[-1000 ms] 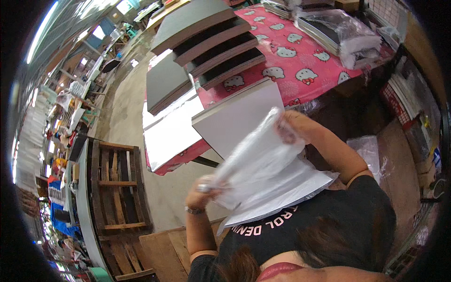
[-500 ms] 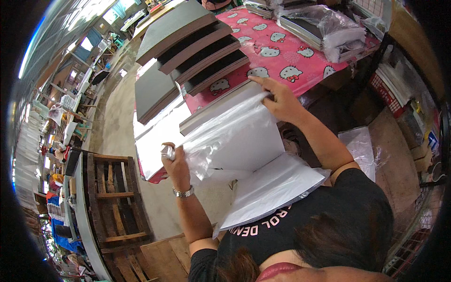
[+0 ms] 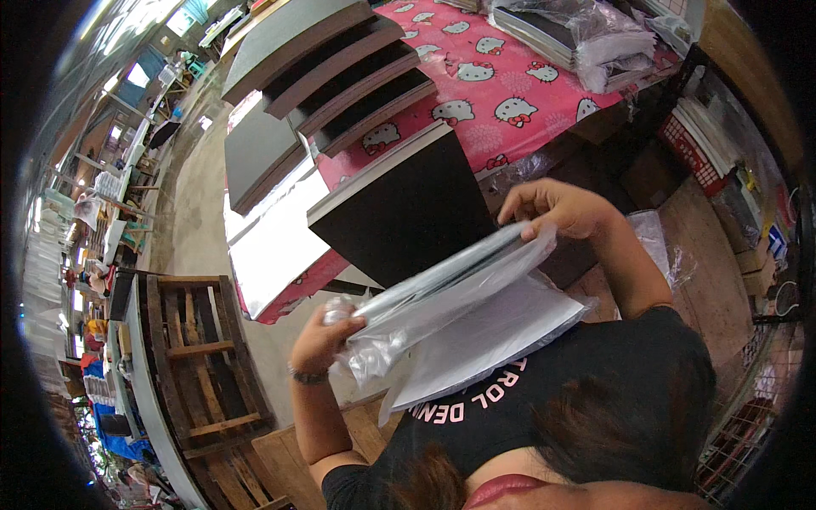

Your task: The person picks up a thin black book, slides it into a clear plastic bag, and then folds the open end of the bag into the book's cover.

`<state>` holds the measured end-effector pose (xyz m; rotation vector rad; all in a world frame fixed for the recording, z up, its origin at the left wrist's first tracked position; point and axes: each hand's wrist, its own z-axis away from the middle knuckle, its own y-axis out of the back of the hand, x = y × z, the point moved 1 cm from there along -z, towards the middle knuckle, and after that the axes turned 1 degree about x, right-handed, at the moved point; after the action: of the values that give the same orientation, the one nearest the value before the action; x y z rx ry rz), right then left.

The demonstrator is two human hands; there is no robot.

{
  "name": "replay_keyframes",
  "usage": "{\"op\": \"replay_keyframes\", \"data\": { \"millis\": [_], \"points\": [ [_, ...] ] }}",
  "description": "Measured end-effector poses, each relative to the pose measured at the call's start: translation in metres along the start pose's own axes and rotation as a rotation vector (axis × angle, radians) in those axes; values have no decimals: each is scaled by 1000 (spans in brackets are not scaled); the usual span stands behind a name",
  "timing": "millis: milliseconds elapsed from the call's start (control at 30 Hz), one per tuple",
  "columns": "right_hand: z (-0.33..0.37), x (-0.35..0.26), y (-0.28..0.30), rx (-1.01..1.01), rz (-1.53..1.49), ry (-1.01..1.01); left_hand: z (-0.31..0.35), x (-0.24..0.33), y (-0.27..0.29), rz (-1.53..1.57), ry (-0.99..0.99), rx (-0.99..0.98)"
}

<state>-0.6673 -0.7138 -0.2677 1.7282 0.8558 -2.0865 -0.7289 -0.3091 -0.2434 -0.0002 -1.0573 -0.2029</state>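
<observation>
A thin white panel in a clear plastic sleeve [image 3: 450,276] is tilted almost edge-on in front of my body. My left hand [image 3: 325,340], with a watch at its wrist, is closed on the sleeve's bunched left end. My right hand [image 3: 557,208] pinches its right end between thumb and fingers. Below it, a second white sheet in clear plastic [image 3: 493,348] leans against my shirt. Just beyond my hands, a black-faced panel stack [image 3: 408,208] with pale edges stands tilted at the table's near edge.
A pink patterned cloth covers the table [image 3: 476,72]. On it lie several stacks of grey and black panels [image 3: 297,47] and, farther right, a plastic-covered stack [image 3: 569,42]. A wooden pallet [image 3: 208,353] is at the left, a red crate [image 3: 693,149] at the right.
Both hands have drawn the sleeved panel toward me and tipped it edge-on. My right hand came down and right, off the stack's edge. The stack's black face now shows.
</observation>
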Motion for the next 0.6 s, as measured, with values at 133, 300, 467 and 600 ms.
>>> {"op": "replay_keyframes", "data": {
  "millis": [133,300,467,600],
  "points": [
    [-7,114,44,-31,-315,-289,-70,-110,-2,136,289,-306],
    [-23,212,94,137,-422,-428,-124,-208,-9,286,287,-264],
    [17,40,-1,-26,-26,-231,-83,-182,-18,337,20,-142],
    [18,59,8,16,86,-337,-89,-167,4,182,105,-258]
  ]
}}
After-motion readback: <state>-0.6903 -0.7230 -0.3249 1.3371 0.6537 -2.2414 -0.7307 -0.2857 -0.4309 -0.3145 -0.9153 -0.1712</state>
